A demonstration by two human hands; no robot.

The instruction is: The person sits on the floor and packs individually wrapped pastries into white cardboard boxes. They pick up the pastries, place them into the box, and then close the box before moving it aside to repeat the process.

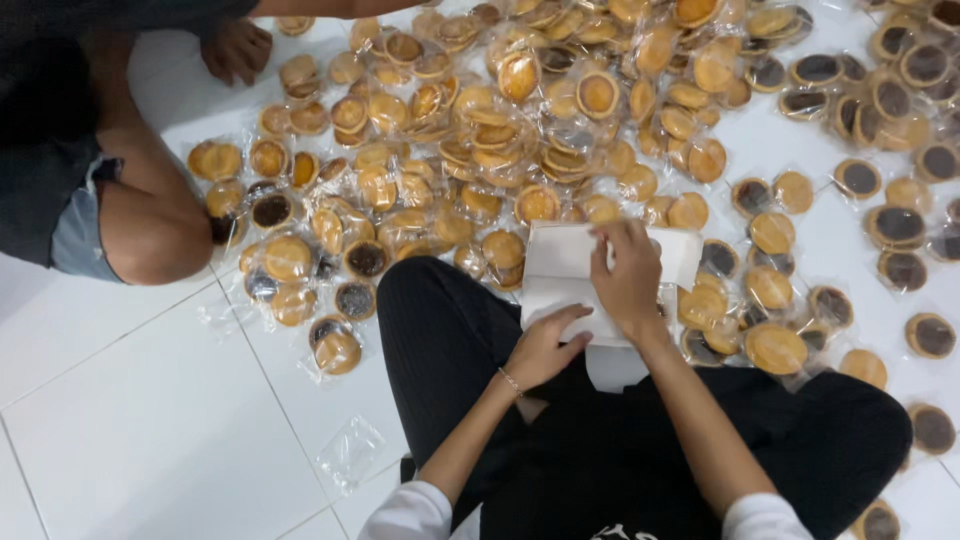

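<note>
Glossy white tile floor [150,420]; both hands [628,285] grip flat white paper bag [560,265].

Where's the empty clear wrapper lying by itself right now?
In the head view, the empty clear wrapper lies low and left of centre on the white tile floor, just left of the person's black-trousered knee, apart from the pile of wrapped pastries.

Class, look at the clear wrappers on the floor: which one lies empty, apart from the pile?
The empty wrapper on the bare tile left of the person's knee. It holds no pastry, while every other wrapper encloses one.
</note>
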